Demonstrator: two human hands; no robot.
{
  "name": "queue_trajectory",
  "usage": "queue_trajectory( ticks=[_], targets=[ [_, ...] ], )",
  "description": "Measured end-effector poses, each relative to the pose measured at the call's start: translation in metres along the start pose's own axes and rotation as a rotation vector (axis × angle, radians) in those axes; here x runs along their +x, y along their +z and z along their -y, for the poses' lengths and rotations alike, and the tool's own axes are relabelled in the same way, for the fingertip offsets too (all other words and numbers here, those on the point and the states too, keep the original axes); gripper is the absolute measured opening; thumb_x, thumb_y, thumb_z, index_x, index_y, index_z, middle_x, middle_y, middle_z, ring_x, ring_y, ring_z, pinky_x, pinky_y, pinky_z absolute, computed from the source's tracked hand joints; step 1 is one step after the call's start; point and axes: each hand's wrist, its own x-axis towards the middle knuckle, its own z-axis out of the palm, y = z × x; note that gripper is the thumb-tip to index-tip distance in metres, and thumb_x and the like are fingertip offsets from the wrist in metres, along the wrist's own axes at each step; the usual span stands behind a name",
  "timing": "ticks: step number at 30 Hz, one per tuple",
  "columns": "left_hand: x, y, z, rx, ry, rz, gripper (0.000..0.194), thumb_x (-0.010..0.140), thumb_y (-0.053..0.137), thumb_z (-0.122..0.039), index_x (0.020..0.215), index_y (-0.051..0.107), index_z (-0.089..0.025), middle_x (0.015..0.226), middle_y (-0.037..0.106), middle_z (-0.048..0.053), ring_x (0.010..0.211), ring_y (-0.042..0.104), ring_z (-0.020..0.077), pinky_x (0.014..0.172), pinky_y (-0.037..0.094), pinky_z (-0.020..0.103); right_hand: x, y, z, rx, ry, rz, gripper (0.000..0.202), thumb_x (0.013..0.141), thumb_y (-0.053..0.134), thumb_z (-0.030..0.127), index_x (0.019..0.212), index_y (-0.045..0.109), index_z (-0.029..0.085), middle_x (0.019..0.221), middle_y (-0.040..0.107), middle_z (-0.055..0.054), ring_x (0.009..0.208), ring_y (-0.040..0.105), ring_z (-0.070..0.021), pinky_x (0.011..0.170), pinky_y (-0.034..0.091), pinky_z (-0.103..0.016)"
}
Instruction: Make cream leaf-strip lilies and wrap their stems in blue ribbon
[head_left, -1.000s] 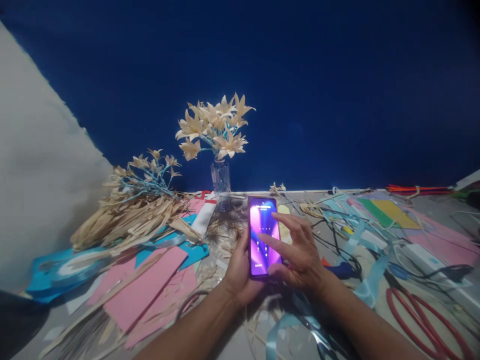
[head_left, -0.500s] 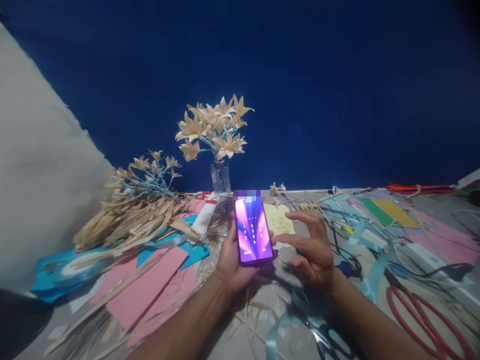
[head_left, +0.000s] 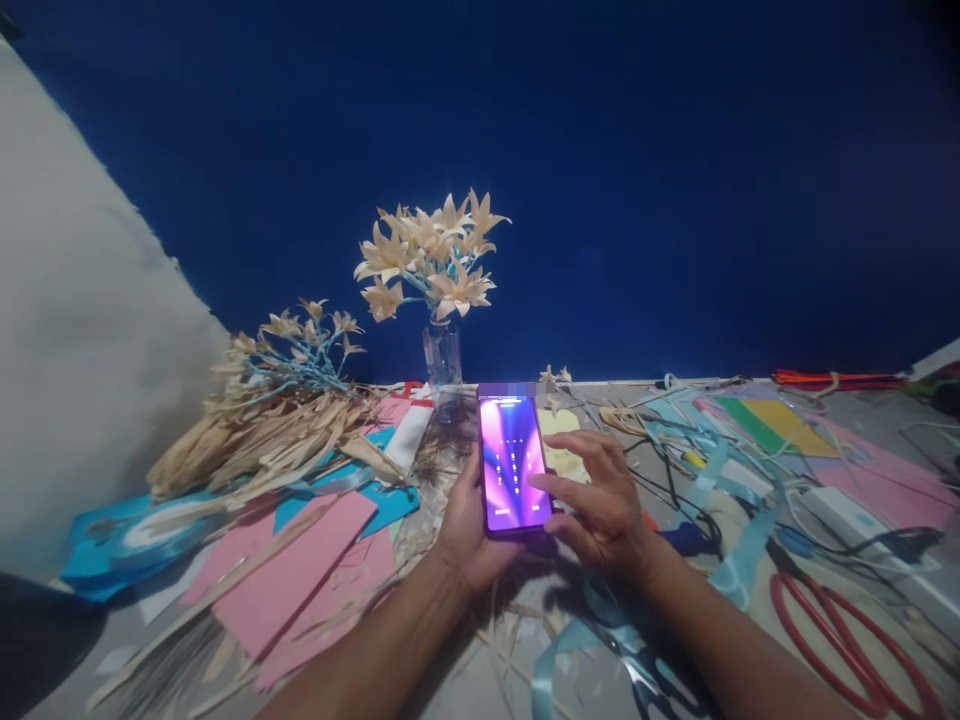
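A smartphone (head_left: 516, 470) with a lit purple and pink screen showing a number keypad rests upright in my left hand (head_left: 469, 540), whose fingers wrap around its back and side. My right hand (head_left: 600, 500) is at the phone's right edge with its fingers apart; the index finger reaches over the keypad, and I cannot tell whether it touches the glass. Behind the phone stands a clear glass vase (head_left: 444, 370) holding cream-coloured handmade flowers (head_left: 435, 250) on light blue stems. A yellow paper note (head_left: 564, 440) lies partly hidden behind the phone and my right hand.
Dried husks (head_left: 247, 440) and more flowers (head_left: 311, 345) are heaped at the left, with pink paper (head_left: 296, 570) in front. Red-handled scissors (head_left: 847, 640), blue ribbon (head_left: 750, 550) and a white power strip (head_left: 862, 520) lie at the right. A blue wall (head_left: 675, 180) stands behind.
My right hand has moved left, and its index finger is now over the phone's screen. The phone and my left hand have shifted slightly to the right.
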Motion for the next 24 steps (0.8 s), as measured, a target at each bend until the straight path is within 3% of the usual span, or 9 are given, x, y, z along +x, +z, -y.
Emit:
queue_trajectory(
  ticks=[5, 14, 18, 24],
  targets=[
    [0.001, -0.004, -0.003, 0.041, -0.015, 0.026, 0.055, 0.096, 0.044, -0.055, 0.106, 0.070, -0.007, 0.087, 0.075, 0.017, 0.076, 0.071, 0.0281, 0.075, 0.054, 0.043, 0.002, -0.008, -0.002, 0.046, 0.064, -0.101, 0.044, 0.098, 0.044, 0.055, 0.108, 0.076, 0.027, 0.125, 0.057, -0.010, 0.114, 0.052, -0.0319, 0.098, 0.041, -0.052],
    [0.003, -0.009, -0.005, 0.083, -0.044, 0.022, 0.062, 0.095, 0.041, -0.059, 0.108, 0.068, -0.004, 0.091, 0.074, 0.022, 0.079, 0.072, 0.0300, 0.076, 0.055, 0.046, 0.005, -0.016, -0.024, 0.191, 0.348, -0.359, 0.049, 0.103, 0.037, 0.047, 0.093, 0.077, 0.020, 0.119, 0.060, -0.011, 0.111, 0.057, -0.0299, 0.094, 0.043, -0.049],
    [0.002, -0.009, -0.004, 0.078, -0.051, 0.024, 0.061, 0.095, 0.043, -0.059, 0.107, 0.069, -0.005, 0.091, 0.074, 0.021, 0.079, 0.072, 0.0299, 0.076, 0.055, 0.045, 0.003, -0.014, -0.026, 0.186, 0.325, -0.338, 0.048, 0.102, 0.038, 0.048, 0.094, 0.077, 0.021, 0.120, 0.059, -0.011, 0.113, 0.056, -0.0308, 0.093, 0.043, -0.050],
    [0.002, -0.010, -0.001, 0.044, -0.056, 0.052, 0.061, 0.096, 0.043, -0.057, 0.107, 0.070, -0.004, 0.089, 0.075, 0.021, 0.077, 0.072, 0.0302, 0.075, 0.054, 0.045, 0.001, -0.007, -0.013, 0.098, 0.144, -0.149, 0.045, 0.099, 0.043, 0.054, 0.103, 0.077, 0.024, 0.124, 0.057, -0.011, 0.113, 0.052, -0.0318, 0.092, 0.042, -0.051]
  ],
)
